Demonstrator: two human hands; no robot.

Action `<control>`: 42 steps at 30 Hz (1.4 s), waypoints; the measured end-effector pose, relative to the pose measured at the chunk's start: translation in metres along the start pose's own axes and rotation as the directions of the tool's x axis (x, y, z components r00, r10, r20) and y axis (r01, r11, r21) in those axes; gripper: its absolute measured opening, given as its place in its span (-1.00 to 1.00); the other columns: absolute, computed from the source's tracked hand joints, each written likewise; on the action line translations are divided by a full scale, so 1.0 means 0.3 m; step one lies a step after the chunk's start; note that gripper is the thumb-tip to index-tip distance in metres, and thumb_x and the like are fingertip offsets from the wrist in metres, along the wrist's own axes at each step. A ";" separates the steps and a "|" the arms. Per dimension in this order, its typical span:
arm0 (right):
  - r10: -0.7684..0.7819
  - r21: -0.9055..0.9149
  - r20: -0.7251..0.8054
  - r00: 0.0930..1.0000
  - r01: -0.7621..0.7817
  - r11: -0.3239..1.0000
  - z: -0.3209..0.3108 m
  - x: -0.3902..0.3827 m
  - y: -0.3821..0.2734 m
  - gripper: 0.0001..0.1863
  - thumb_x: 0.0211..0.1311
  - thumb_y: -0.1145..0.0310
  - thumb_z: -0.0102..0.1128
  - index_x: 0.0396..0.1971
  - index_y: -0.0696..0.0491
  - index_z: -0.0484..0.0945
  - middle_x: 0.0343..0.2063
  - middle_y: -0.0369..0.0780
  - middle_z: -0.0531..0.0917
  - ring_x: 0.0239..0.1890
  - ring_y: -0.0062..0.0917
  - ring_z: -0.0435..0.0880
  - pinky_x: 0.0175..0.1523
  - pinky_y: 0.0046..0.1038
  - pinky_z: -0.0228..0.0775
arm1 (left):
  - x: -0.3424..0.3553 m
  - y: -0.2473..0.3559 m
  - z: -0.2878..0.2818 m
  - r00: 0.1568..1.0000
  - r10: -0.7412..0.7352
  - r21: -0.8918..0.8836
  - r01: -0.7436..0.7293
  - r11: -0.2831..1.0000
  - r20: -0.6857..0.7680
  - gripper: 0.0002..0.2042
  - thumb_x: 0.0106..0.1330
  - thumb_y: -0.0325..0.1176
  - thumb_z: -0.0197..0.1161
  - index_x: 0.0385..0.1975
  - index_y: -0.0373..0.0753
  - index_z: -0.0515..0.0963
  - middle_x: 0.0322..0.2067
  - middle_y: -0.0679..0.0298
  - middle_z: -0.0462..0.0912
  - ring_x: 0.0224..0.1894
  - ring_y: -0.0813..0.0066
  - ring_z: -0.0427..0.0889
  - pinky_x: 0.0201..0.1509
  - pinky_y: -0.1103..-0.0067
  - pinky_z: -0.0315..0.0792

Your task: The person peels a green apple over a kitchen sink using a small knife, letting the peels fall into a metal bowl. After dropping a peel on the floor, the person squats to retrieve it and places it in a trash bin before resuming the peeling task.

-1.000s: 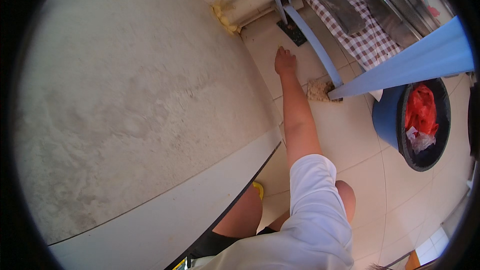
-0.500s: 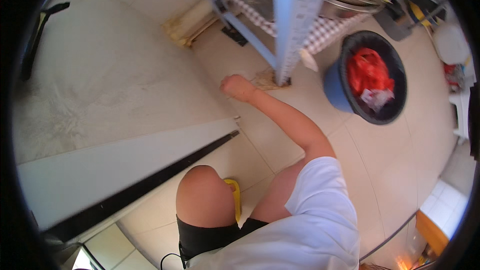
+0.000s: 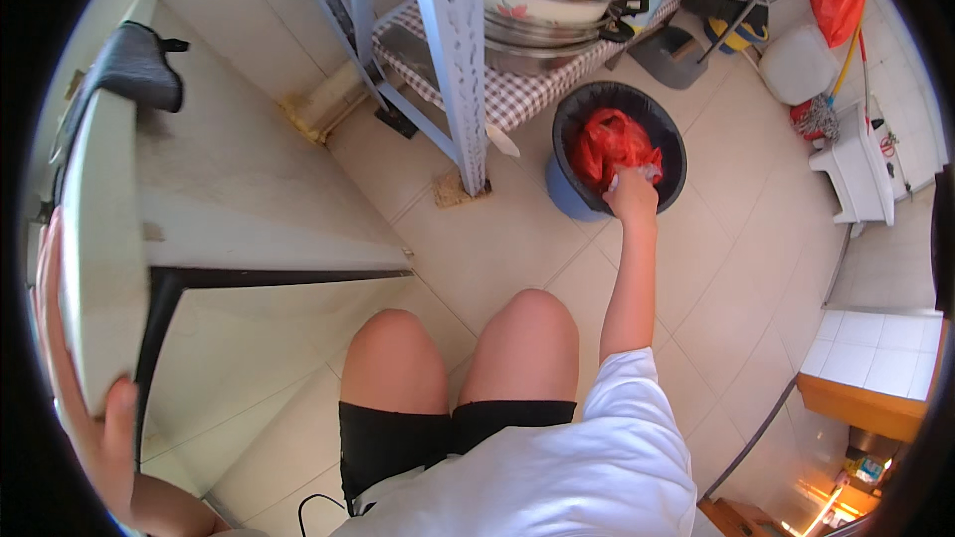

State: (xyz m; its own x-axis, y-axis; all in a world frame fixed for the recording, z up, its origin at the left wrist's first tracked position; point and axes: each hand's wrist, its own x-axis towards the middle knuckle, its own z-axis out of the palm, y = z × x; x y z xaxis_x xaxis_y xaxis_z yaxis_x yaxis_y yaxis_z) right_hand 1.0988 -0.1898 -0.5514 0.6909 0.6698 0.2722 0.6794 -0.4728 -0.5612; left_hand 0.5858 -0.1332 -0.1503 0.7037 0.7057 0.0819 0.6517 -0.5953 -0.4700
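Observation:
My right hand [image 3: 632, 196] reaches over the near rim of a blue bucket [image 3: 569, 189] lined with a black bag. Its fingers are closed beside a crumpled red plastic bag [image 3: 609, 139]; a small pale bit shows by them, but what they hold is hidden. At the left edge, my left hand [image 3: 90, 428] grips the edge of a white door-like panel [image 3: 104, 239], thumb on the near side and fingers along the outer side. A dark grey cloth-like thing [image 3: 144, 65] hangs over the panel's far end.
A metal shelf rack [image 3: 453, 60] stands ahead, stacked with steel basins [image 3: 557, 0] above a checked cloth. Behind the bucket lies a grey dustpan [image 3: 671, 55]. A mop [image 3: 818, 119] and a white stool [image 3: 860, 169] are at the right wall. A grey-white surface [image 3: 249, 169] fills the left.
My right hand has moved from low beside the rack's foot, rightward into the bucket. My left hand has come into view on the white panel. The view has shifted right.

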 end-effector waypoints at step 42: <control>-0.932 0.496 -0.213 0.295 0.854 0.157 -1.285 -0.671 -2.384 -0.42 0.43 -0.17 -0.25 0.06 -0.13 0.63 0.34 -0.17 0.37 0.40 -0.22 0.29 0.44 0.24 -0.29 | -0.619 -0.794 -0.973 0.977 -0.188 0.400 -0.214 -0.891 0.105 -0.12 0.35 0.39 -0.19 0.37 -0.32 0.19 0.33 0.08 0.32 0.30 0.25 0.35 0.41 0.37 0.12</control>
State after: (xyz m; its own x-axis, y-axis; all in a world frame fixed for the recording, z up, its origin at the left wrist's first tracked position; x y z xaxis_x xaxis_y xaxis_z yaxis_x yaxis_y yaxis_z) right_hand 0.5690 -0.2073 0.0966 -0.3768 0.5159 0.7693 0.5737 0.7820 -0.2434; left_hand 0.3824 -0.2346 0.2030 0.5355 0.8411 0.0763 -0.8446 0.5332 0.0494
